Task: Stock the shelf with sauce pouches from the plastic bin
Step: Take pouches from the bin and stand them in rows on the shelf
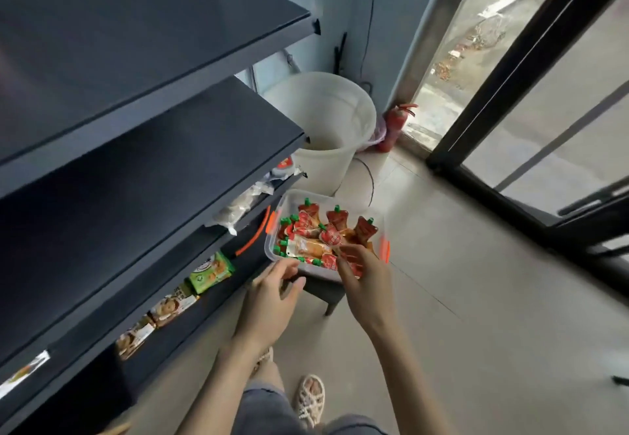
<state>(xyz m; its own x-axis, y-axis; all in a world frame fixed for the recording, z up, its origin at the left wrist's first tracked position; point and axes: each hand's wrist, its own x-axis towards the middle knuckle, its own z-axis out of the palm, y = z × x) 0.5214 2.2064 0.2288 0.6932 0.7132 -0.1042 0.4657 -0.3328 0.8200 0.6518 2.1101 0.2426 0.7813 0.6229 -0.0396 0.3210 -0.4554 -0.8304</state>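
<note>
From the head view: picking stage, nothing yet lifted clear. Reaching with the right hand (366, 278) into the clear plastic bin (335, 199), fingers curved over the sauce pouches (332, 235) at its near edge; gripping or only touching, cannot tell. Left hand (272, 293) released, fingers spread just beside the near corner. Calls next for a firm pinch on slick, floppy red film with hard green caps, then a swing left to the matte dark shelf (170, 148).
</note>
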